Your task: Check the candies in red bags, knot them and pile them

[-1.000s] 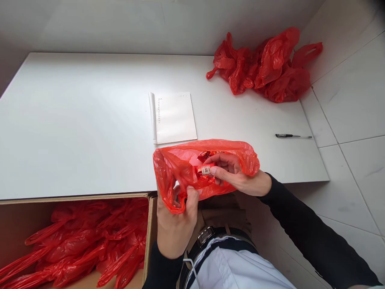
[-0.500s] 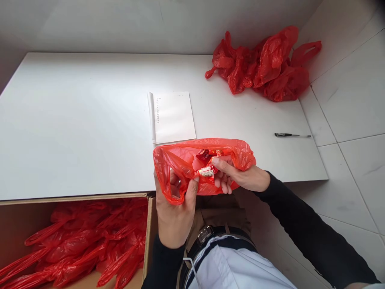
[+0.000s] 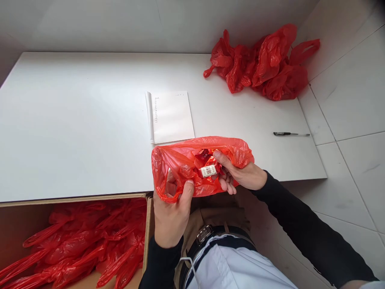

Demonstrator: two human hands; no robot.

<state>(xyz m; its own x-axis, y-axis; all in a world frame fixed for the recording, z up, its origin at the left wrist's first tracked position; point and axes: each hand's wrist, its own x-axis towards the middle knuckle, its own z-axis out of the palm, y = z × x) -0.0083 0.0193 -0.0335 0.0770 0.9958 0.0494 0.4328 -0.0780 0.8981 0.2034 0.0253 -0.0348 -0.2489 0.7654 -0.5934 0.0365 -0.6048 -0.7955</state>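
Observation:
An opened red plastic bag (image 3: pixel 168 154) is held in front of my waist, at the table's front edge. My left hand (image 3: pixel 173 212) is closed on its left side, thumb on the outside and fingers behind the film. My right hand (image 3: pixel 233 170) reaches into the bag's mouth, palm up and fingers curled, holding small wrapped candies. One candy (image 3: pixel 208 170) has a gold and red wrapper with a pale printed label facing up. Another, dark red candy (image 3: pixel 203 154) lies just above it. Part of my right fingers is hidden by the wrappers.
A cardboard box (image 3: pixel 148 233) with several tied red bags (image 3: pixel 78 241) stands at the lower left. On the white table (image 3: pixel 75 120) lie an open notebook (image 3: pixel 171 116) and a pen (image 3: pixel 290 133). Crumpled red bags (image 3: pixel 264 66) sit at the back right, by a tiled wall (image 3: pixel 355 88).
My left thumb has moved away from the labelled candy, whose label now faces up more fully. The right hand has shifted slightly, still inside the bag.

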